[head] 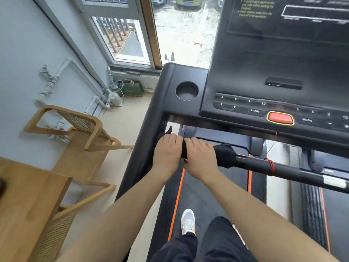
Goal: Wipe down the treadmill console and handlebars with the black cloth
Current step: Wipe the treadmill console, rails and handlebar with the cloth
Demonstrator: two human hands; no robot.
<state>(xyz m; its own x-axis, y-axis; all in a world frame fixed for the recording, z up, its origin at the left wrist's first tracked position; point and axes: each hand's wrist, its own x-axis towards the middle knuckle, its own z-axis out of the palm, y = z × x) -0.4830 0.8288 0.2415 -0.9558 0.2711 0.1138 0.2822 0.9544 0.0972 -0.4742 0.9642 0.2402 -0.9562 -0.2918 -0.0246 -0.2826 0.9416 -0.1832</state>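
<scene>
Hands [168, 150] [200, 156], cloth [224, 155] along crosswise handlebar [283, 170]

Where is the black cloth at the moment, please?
The black cloth is wrapped around the left end of the handlebar, under both hands, just below the console.

Both hands, left hand [167, 151] and right hand [200, 157], are clamping black cloth [224, 155] around handlebar [283, 170] at its left end, below console [273, 110].

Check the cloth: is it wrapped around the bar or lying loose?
Wrapped. The black cloth curls around the handlebar, with the left hand and right hand clamped over it.
</scene>
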